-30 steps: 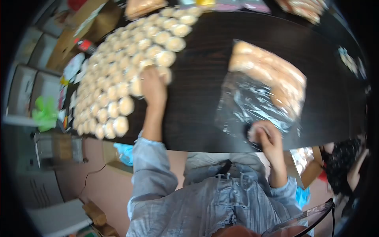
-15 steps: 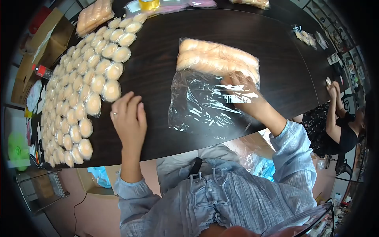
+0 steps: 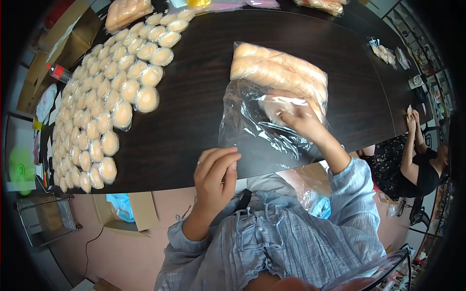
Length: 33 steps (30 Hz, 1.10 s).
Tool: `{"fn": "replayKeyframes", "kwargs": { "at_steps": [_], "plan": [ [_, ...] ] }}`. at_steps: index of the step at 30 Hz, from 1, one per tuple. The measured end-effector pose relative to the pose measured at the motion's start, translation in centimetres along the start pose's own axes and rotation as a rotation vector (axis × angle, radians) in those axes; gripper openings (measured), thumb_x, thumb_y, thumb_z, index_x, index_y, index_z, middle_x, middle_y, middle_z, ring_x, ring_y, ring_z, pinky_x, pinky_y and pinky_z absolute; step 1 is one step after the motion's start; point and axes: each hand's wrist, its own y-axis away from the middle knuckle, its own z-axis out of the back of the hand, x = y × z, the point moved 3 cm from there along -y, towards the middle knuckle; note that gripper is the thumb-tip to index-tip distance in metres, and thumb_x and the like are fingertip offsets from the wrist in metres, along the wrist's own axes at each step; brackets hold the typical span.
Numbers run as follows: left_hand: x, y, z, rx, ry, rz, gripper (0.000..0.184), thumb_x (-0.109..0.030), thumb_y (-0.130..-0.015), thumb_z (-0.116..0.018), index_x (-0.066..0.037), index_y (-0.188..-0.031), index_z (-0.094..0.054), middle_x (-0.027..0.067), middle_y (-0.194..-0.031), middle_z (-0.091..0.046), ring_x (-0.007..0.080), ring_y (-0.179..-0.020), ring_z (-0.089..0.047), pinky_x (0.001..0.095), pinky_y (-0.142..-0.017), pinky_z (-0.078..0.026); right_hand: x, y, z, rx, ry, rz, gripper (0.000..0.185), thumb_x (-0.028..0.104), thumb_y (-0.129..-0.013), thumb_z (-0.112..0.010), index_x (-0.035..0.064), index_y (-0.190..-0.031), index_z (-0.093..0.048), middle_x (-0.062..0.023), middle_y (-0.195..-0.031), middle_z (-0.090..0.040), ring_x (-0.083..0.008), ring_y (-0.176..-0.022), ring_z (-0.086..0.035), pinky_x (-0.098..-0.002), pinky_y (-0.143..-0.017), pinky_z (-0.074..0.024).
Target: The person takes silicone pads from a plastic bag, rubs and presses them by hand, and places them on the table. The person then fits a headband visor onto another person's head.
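Note:
A clear plastic bag [image 3: 245,109] lies on the dark table, its far part filled with rows of pale peach, rounded pieces [image 3: 279,68]. My right hand [image 3: 296,116] is inside the bag's near part, under the shiny film, with its fingers round a pale rounded piece [image 3: 276,106]. By the table's front edge, close to the bag's near left corner, my left hand [image 3: 216,177] has its fingers bent together and its thumb near the index finger. Whatever is between those fingertips is too small to tell. Individually wrapped round pieces [image 3: 121,115] cover the table's left side in rows.
Another filled bag [image 3: 127,13] lies at the back left, near a yellow tape roll [image 3: 198,2]. A bottle with a red label [image 3: 58,72] and a cardboard box [image 3: 73,43] are at the left. Small packets [image 3: 382,52] lie at the right, where another person [image 3: 412,165] sits.
My left hand has moved from beside the wrapped pieces to the bag's near left corner. My right hand has gone from the bag's near edge into the bag. The view has shifted.

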Motion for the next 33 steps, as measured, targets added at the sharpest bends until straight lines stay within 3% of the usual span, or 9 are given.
{"fn": "replayKeyframes", "kwargs": {
  "at_steps": [2, 5, 11, 16, 21, 25, 27, 30, 33],
  "plan": [
    [0.1, 0.3, -0.8, 0.014, 0.129, 0.122, 0.021, 0.003, -0.073, -0.057, -0.002, -0.094, -0.060, 0.0080, -0.101, -0.059, 0.0198, -0.085, -0.054, 0.0288, -0.073, -0.044, 2.7, 1.1, -1.8, 0.102, -0.695, -0.303, 0.042, -0.004, -0.079, -0.056, -0.0001, -0.120, -0.049, -0.0151, -0.098, -0.061, -0.0202, -0.075, -0.063, -0.0233, -0.060, -0.0531],
    [1.0, 1.1, -2.5, 0.033, 0.528, 0.481, 0.025, 0.004, -0.076, -0.056, 0.001, -0.101, -0.057, 0.0121, -0.108, -0.057, 0.0172, -0.086, -0.054, 0.0273, -0.075, -0.044, 2.6, 3.1, -4.6, 0.231, -0.989, -0.393, 0.042, -0.008, -0.080, -0.051, 0.0028, -0.120, -0.049, -0.0159, -0.101, -0.060, -0.0153, -0.080, -0.060, -0.0206, -0.059, -0.0546],
    [1.2, 0.6, -3.2, -0.209, 0.541, 0.445, 0.030, 0.000, -0.078, -0.058, 0.002, -0.107, -0.052, 0.0127, -0.105, -0.056, 0.0144, -0.082, -0.053, 0.0232, -0.073, -0.043, 1.4, 5.4, -7.1, 0.095, -0.955, -0.411, 0.042, -0.005, -0.081, -0.049, 0.0008, -0.123, -0.044, -0.0151, -0.102, -0.057, -0.0156, -0.081, -0.059, -0.0194, -0.056, -0.0517],
    [1.7, 0.3, -3.8, 0.184, 0.374, 0.315, 0.033, -0.002, -0.078, -0.059, 0.001, -0.110, -0.049, 0.0109, -0.101, -0.055, 0.0157, -0.082, -0.054, 0.0231, -0.073, -0.044, 0.8, 6.1, -7.7, 0.099, -0.570, -0.120, 0.043, 0.002, -0.083, -0.050, -0.0002, -0.124, -0.039, -0.0144, -0.105, -0.053, -0.0148, -0.081, -0.056, -0.0167, -0.049, -0.0450],
    [2.6, 1.4, -4.8, 0.509, 0.593, 0.402, 0.037, -0.003, -0.081, -0.056, 0.000, -0.115, -0.043, 0.0102, -0.101, -0.053, 0.0162, -0.083, -0.054, 0.0224, -0.073, -0.044, 0.0, 6.3, -6.9, 0.265, -0.763, -0.391, 0.048, 0.007, -0.082, -0.051, 0.0010, -0.128, -0.037, -0.0167, -0.110, -0.049, -0.0194, -0.096, -0.052, -0.0265, -0.077, -0.0450],
    [2.0, 2.5, -5.2, 0.066, 1.040, 0.858, 0.038, -0.011, -0.084, -0.057, 0.001, -0.115, -0.038, 0.0132, -0.104, -0.049, 0.0196, -0.092, -0.053, 0.0248, -0.074, -0.045, 1.2, 6.2, -6.9, 0.126, -0.980, -0.106, 0.046, 0.006, -0.084, -0.049, -0.0002, -0.127, -0.035, -0.0121, -0.108, -0.053, -0.0127, -0.079, -0.054, -0.0176, -0.061, -0.0446],
    [2.1, 3.5, -6.4, -0.100, 1.013, 0.814, 0.037, -0.012, -0.087, -0.054, 0.001, -0.115, -0.033, 0.0139, -0.106, -0.047, 0.0164, -0.089, -0.053, 0.0222, -0.075, -0.044, 1.4, 6.6, -8.4, 0.039, -0.983, -0.137, 0.045, 0.006, -0.084, -0.049, -0.0001, -0.127, -0.036, -0.0117, -0.107, -0.053, -0.0124, -0.078, -0.054, -0.0172, -0.061, -0.0443],
    [0.9, 4.4, -8.2, -0.107, 0.915, 0.797, 0.035, -0.013, -0.090, -0.051, 0.000, -0.117, -0.032, 0.0121, -0.105, -0.045, 0.0127, -0.084, -0.050, 0.0204, -0.072, -0.043, 1.1, 7.4, -10.5, -0.228, -0.977, -0.239, 0.044, 0.005, -0.084, -0.050, 0.0003, -0.126, -0.039, -0.0105, -0.103, -0.056, -0.0114, -0.073, -0.054, -0.0160, -0.063, -0.0436],
    [0.7, 4.1, -7.2, 0.034, 0.849, 0.871, 0.034, -0.022, -0.092, -0.046, -0.001, -0.117, -0.035, 0.0110, -0.099, -0.049, 0.0107, -0.083, -0.048, 0.0167, -0.059, -0.041, 1.1, 6.7, -9.5, -0.229, -1.013, -0.258, 0.040, 0.008, -0.085, -0.052, -0.0010, -0.123, -0.042, -0.0144, -0.101, -0.058, -0.0149, -0.078, -0.057, -0.0186, -0.064, -0.0467]
  ]
}}
